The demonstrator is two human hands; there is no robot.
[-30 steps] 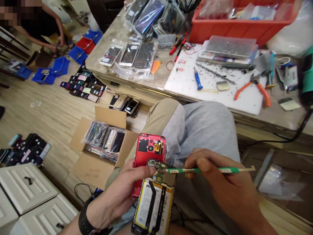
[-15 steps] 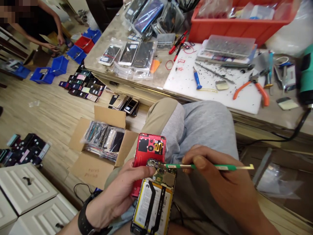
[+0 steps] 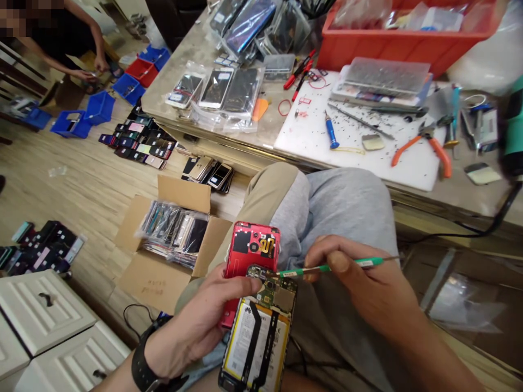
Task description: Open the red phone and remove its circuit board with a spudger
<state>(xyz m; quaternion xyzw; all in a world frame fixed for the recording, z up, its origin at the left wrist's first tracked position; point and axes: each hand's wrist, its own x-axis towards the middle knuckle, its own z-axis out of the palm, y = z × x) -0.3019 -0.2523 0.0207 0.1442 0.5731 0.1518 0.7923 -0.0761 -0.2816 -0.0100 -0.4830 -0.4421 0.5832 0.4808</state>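
An opened phone (image 3: 256, 340) shows its battery, black flex cables and green circuit board. My left hand (image 3: 212, 305) is closed on it, thumb pressed at the board's left edge. Behind the phone, a red back cover (image 3: 241, 256) sits in the same grip, its inner side facing me. My right hand (image 3: 347, 272) pinches a thin green pry tool (image 3: 310, 270) with metal ends. The tool's left tip meets the top of the circuit board near my left thumb; the exact contact point is too small to make out.
Ahead, the table bears a white mat (image 3: 302, 136) with a blue screwdriver (image 3: 330, 130) and orange-handled pliers (image 3: 425, 146). A red bin (image 3: 379, 51) stands behind. On the floor are a cardboard box (image 3: 151, 280) of bagged parts and several phones. Another person (image 3: 69, 38) works at far left.
The pry tool has tilted, its right end now higher and turned so that it looks thin. My right hand has shifted slightly with it; the phone stays in my left hand.
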